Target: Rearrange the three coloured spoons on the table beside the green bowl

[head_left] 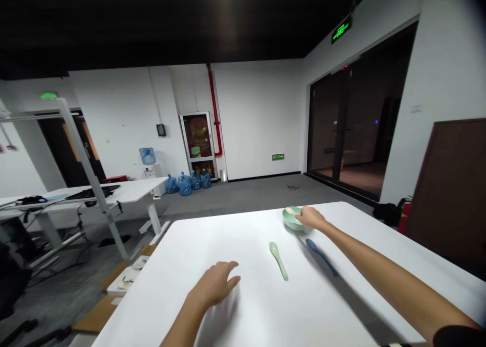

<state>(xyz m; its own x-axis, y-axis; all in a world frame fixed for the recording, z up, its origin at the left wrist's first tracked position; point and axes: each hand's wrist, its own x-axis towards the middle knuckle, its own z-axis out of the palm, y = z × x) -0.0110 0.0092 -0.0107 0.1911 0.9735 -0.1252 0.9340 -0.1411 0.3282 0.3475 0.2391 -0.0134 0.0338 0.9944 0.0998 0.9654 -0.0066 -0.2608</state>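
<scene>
My right hand reaches to the far side of the white table, its fingers closed at the rim of a light green bowl. Out of these fingers juts the pale end of a cream spoon, lying inside the bowl; the grip hides its handle. A light green spoon rests in the middle of the table. To its right, under my right forearm, lies a dark blue spoon. My left hand hovers over the table left of the green spoon, thumb and fingers apart and nothing in them.
Left of the table, a white tray and cardboard sit lower down. Another desk with a metal frame stands beyond. Blue water bottles line the back wall. A brown board stands at the right.
</scene>
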